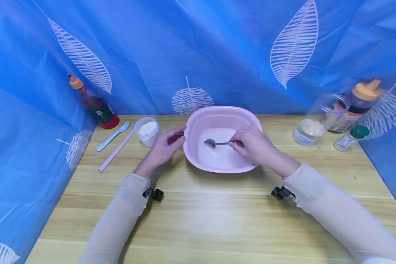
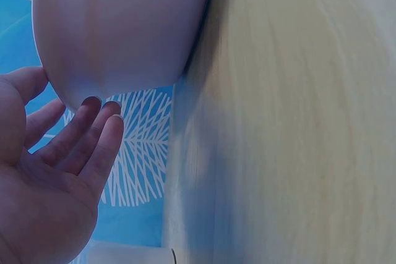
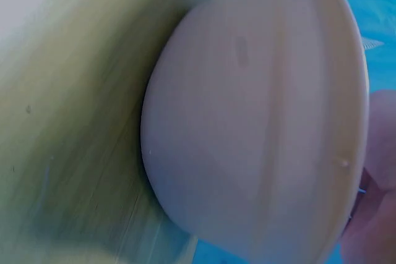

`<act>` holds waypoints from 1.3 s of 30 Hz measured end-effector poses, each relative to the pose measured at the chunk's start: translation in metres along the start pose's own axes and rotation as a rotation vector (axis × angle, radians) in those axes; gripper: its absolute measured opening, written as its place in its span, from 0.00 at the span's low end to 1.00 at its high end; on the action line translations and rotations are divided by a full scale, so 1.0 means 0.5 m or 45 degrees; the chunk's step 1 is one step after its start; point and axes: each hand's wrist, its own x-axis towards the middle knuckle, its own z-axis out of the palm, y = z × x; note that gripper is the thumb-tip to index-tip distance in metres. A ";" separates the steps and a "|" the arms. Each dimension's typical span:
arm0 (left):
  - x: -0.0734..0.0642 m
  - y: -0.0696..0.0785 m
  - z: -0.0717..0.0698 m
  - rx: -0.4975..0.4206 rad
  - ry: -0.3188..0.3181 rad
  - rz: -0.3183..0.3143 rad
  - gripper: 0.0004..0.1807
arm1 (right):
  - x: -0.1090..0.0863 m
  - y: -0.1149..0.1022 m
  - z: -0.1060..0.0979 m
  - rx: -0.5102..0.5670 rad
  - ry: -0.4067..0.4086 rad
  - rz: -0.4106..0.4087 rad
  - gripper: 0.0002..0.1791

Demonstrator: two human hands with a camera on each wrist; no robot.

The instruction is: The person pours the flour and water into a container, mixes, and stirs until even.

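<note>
Closest to the lens, two pale sleeves stretch up across the wooden table (image 1: 198, 220), each with a small black clip at the wrist. Follow them forward and there's the pink basin (image 1: 198, 121), sitting mid-table just in front of the blue leaf-print curtain (image 1: 217, 47), with a white pool in its bottom.

The right hand (image 1: 254, 145) hangs over the basin's right rim, fingers curled in, pinching the handle of a metal spoon (image 1: 214, 143). The spoon's bowl sits low inside the basin, over the white contents. From the right wrist view only the basin's outer wall (image 3: 260, 134) and a sliver of hand at the rim show up.

Over on the other side, the left hand (image 1: 163, 148) rests against the basin's left wall, fingers straight and slightly spread, thumb up near the rim. The left wrist view confirms it: open palm, fingertips (image 2: 102, 112) touching the basin's curved outside (image 2: 124, 29).

Just left of that hand stands a small clear jar of white powder (image 1: 147, 131). Beyond it lie a pink straw (image 1: 116, 151) and a light blue fork (image 1: 113, 136), with a red sauce bottle (image 1: 94, 104) at the curtain. Far right: a clear cup (image 1: 318, 119) holding some liquid, an orange-capped bottle (image 1: 358, 104), and a small green-lidded shaker (image 1: 351, 137).
</note>
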 end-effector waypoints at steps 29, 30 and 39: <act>0.001 -0.005 0.000 -0.026 -0.001 -0.004 0.27 | -0.080 0.046 -0.095 -0.271 0.053 0.004 0.02; 0.002 -0.005 0.000 -0.027 -0.001 -0.003 0.27 | -0.077 0.046 -0.091 -0.271 0.055 0.015 0.02; 0.002 -0.009 -0.002 -0.027 -0.004 0.010 0.27 | -0.030 0.030 -0.040 -0.191 0.040 0.115 0.05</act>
